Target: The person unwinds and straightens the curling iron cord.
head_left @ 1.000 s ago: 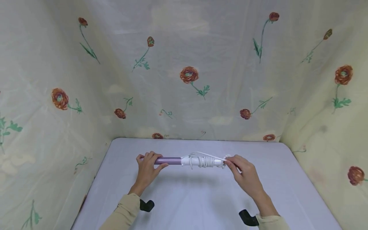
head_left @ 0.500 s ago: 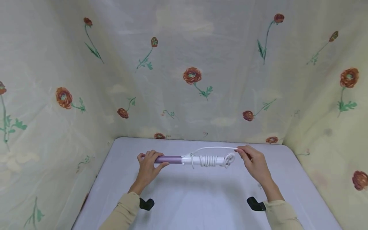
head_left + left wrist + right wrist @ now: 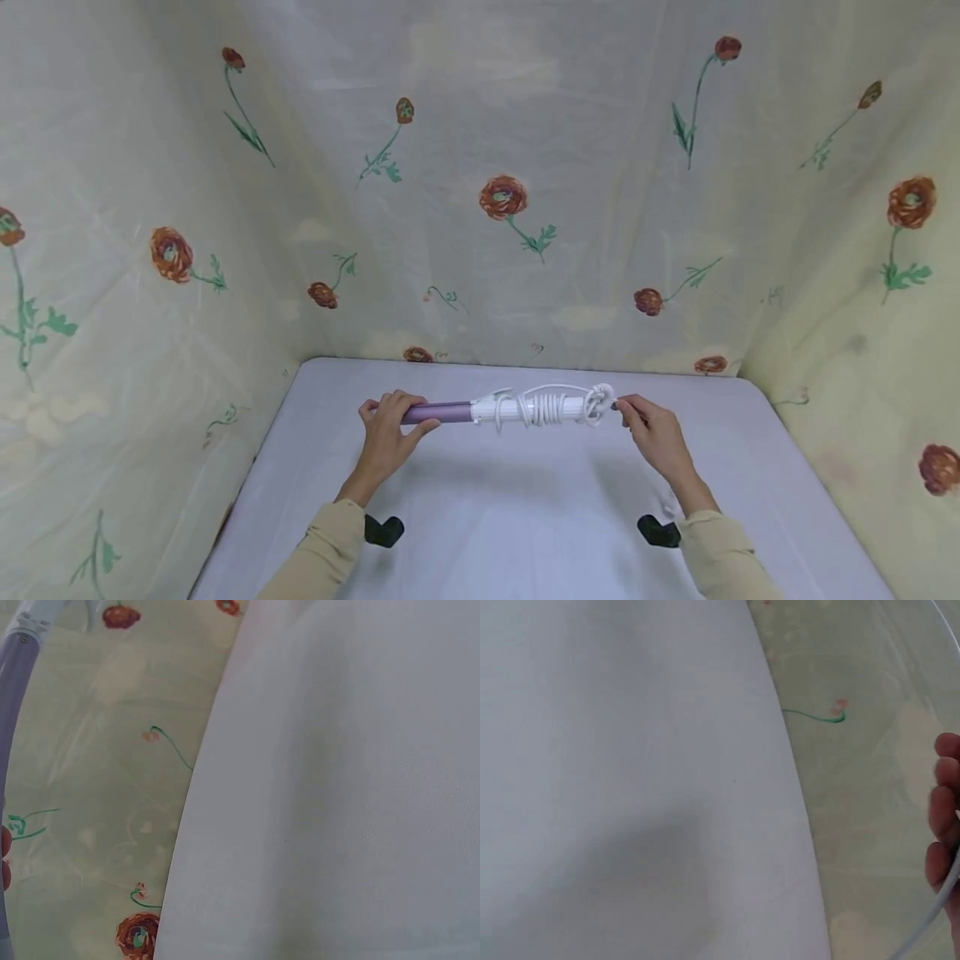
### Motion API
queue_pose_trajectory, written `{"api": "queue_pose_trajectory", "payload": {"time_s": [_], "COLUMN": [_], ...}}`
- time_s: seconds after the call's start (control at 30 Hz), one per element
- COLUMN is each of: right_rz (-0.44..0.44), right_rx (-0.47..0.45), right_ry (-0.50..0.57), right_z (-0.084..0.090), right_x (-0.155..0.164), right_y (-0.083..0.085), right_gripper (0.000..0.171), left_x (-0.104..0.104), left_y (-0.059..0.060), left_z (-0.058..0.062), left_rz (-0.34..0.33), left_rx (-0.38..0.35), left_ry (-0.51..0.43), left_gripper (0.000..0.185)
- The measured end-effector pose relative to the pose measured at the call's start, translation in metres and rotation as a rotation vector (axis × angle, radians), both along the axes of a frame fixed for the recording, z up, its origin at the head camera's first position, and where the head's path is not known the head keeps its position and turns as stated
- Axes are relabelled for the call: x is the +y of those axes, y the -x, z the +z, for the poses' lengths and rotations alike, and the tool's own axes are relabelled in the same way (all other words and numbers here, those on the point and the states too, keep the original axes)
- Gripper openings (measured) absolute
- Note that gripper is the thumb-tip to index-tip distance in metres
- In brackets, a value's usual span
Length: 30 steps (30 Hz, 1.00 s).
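A purple and white tube point(image 3: 442, 413) is held level above the table, purple part to the left, white part to the right. My left hand point(image 3: 385, 442) grips its purple end, thumb spread along the near side. White cord point(image 3: 551, 410) is wound in several turns around the white part, with a bunched coil at the right tip. Just beyond that tip, my right hand point(image 3: 658, 437) pinches the cord between thumb and fingers. In the right wrist view the cord point(image 3: 926, 922) runs past the curled right fingers point(image 3: 943, 810). The left wrist view shows the purple tube point(image 3: 16, 697) at its edge.
Beneath both hands spreads a white-covered table point(image 3: 495, 533). Pale curtains point(image 3: 450, 167) printed with red flowers surround its back and sides. A black strap piece point(image 3: 384, 531) juts from the left sleeve, another point(image 3: 658, 531) from the right sleeve.
My right hand first pulled the cord up and to the right of the tube, then came lower beside the tip. The cord now sags in a lower arc. The left hand keeps its grip.
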State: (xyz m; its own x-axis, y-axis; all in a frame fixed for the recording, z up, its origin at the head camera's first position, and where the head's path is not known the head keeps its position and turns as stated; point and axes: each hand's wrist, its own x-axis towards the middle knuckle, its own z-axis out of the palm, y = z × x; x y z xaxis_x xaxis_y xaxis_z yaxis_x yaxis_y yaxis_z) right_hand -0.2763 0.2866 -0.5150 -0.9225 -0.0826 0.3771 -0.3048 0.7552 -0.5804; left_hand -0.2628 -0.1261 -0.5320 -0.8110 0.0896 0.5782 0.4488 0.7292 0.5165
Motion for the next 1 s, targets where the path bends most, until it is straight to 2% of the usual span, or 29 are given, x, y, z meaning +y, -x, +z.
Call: {"api": "queue_pose_trajectory", "payload": {"time_s": [0.13, 0.3, 0.47, 0.6, 0.7, 0.8, 0.9, 1.0], "right_rz": [0.015, 0.031, 0.057, 0.146, 0.257, 0.355, 0.421, 0.439], "right_rx": [-0.151, -0.213, -0.244, -0.265, -0.304, -0.348, -0.361, -0.357], "right_ry": [-0.081, -0.094, 0.060, 0.220, 0.303, 0.391, 0.472, 0.533], "right_z": [-0.010, -0.025, -0.038, -0.044, -0.039, -0.024, -0.006, 0.005], "right_x": [-0.007, -0.023, -0.051, -0.087, -0.119, -0.149, -0.169, -0.178], "right_y": [-0.005, -0.014, -0.025, -0.042, -0.057, -0.068, -0.076, -0.081], "right_gripper": [0.025, 0.020, 0.019, 0.022, 0.031, 0.039, 0.041, 0.035], "left_x": [0.001, 0.005, 0.011, 0.014, 0.018, 0.022, 0.025, 0.028], "left_y": [0.001, 0.001, -0.002, -0.004, -0.004, -0.004, -0.004, -0.004], "left_z": [0.002, 0.002, 0.000, 0.001, 0.003, 0.004, 0.005, 0.005], "left_rz": [0.000, 0.001, 0.010, 0.024, 0.041, 0.051, 0.048, 0.040], "left_rx": [-0.004, 0.000, -0.009, -0.014, 0.007, 0.040, 0.070, 0.079], "left_ry": [-0.011, 0.046, 0.083, 0.089, 0.103, 0.115, 0.122, 0.125], "left_gripper": [0.039, 0.040, 0.042, 0.041, 0.041, 0.041, 0.042, 0.042]}}
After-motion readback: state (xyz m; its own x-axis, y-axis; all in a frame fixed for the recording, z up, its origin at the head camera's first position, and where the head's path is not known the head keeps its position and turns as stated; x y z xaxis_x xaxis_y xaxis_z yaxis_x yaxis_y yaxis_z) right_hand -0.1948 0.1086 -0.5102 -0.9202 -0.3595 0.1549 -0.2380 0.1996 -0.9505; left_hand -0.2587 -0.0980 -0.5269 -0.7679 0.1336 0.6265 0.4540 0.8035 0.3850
